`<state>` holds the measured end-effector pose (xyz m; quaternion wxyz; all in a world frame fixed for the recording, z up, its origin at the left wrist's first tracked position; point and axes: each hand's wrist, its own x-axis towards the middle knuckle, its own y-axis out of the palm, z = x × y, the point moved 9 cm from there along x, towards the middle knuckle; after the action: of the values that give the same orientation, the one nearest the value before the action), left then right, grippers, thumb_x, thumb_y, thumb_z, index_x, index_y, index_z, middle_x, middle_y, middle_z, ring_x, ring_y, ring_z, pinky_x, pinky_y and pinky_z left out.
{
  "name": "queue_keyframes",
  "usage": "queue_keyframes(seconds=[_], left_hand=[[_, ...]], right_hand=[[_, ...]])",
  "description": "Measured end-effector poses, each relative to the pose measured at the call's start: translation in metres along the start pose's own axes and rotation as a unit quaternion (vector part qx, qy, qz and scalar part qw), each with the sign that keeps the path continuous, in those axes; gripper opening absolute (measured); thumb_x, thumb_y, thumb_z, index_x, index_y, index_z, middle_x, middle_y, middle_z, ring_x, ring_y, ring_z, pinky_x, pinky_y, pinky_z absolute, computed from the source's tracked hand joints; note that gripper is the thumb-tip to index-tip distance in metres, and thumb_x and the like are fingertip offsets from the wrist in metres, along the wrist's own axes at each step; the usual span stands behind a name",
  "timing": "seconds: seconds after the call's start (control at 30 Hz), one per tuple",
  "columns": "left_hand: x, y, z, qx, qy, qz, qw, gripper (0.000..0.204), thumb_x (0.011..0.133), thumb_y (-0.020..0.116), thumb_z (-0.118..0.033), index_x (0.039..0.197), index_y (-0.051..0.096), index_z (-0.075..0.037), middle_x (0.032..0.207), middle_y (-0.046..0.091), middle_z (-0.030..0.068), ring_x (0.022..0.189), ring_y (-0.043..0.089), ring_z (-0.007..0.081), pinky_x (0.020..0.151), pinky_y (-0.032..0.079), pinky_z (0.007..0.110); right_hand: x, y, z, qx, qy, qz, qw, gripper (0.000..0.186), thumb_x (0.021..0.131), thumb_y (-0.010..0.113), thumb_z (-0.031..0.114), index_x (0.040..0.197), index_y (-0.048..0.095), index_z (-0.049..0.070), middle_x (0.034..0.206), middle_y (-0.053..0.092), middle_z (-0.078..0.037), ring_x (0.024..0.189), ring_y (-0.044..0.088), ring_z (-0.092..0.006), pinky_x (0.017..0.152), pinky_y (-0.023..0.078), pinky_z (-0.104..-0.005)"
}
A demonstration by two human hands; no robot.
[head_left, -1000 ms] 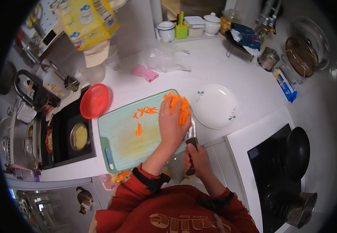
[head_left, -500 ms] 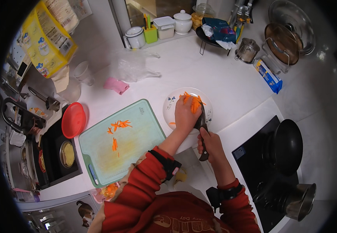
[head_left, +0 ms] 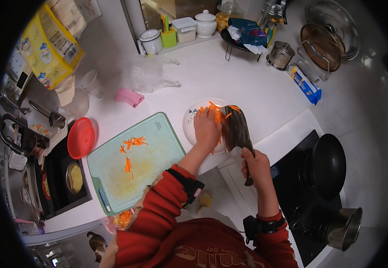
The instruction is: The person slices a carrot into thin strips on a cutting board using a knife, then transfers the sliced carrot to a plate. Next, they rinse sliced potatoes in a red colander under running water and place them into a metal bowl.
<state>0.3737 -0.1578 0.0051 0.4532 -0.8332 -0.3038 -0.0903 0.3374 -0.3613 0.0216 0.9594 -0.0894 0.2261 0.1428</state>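
My left hand [head_left: 207,127] rests over shredded carrot [head_left: 216,107] on a white plate with blue flowers [head_left: 189,129], its fingers bent and close together on the strips. My right hand [head_left: 254,165] grips the dark handle of a cleaver [head_left: 236,127], whose broad blade lies over the plate's right half, a few strips on it. To the left, the pale green cutting board [head_left: 104,161] holds loose carrot strips [head_left: 133,140]. How much carrot is under my left fingers is hidden.
A red bowl [head_left: 80,136] stands beside the sink [head_left: 60,196]. Behind are a plastic bag [head_left: 149,76], pink cloth [head_left: 129,96] and several containers [head_left: 185,31]. At right are a black pan [head_left: 328,165] on the hob [head_left: 292,201] and a steel pot [head_left: 343,228].
Both my hands have moved from the board's right side onto the plate, carrying carrot strips. The cleaver has turned to show its broad face, and my left fingers have shifted left on it.
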Motion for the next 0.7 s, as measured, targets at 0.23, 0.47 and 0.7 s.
queue_keyframes(seconds=[0.23, 0.47, 0.7], left_hand=[[-0.003, -0.032, -0.021, -0.004, 0.035, -0.044, 0.998, 0.044, 0.078, 0.06, -0.012, 0.119, 0.054, 0.003, 0.128, 0.049, 0.0207, 0.125, 0.04, 0.0402, 0.105, 0.031, 0.049], [-0.008, -0.041, -0.068, -0.086, 0.188, -0.029, 0.978, 0.051, 0.08, 0.046, 0.006, 0.131, 0.041, 0.006, 0.139, 0.04, 0.0208, 0.131, 0.035, 0.0379, 0.109, 0.029, 0.049], [-0.016, -0.019, -0.041, -0.058, 0.163, -0.027, 0.984, 0.051, 0.078, 0.05, 0.002, 0.129, 0.044, 0.007, 0.137, 0.041, 0.0245, 0.127, 0.039, 0.0414, 0.107, 0.031, 0.049]], right_hand=[[-0.018, 0.002, 0.018, -0.084, -0.055, -0.023, 0.995, 0.031, 0.092, 0.059, 0.025, 0.073, 0.052, 0.001, 0.053, 0.047, -0.002, 0.041, 0.044, -0.0085, 0.038, 0.037, -0.026], [-0.027, 0.013, 0.029, -0.136, -0.073, -0.027, 0.988, 0.031, 0.091, 0.06, 0.024, 0.073, 0.055, -0.001, 0.053, 0.049, -0.002, 0.043, 0.045, -0.0082, 0.04, 0.038, -0.0266], [-0.026, 0.006, 0.041, -0.133, -0.104, -0.044, 0.985, 0.031, 0.093, 0.057, 0.023, 0.073, 0.054, 0.0, 0.05, 0.048, -0.002, 0.039, 0.043, -0.0088, 0.036, 0.035, -0.0259]])
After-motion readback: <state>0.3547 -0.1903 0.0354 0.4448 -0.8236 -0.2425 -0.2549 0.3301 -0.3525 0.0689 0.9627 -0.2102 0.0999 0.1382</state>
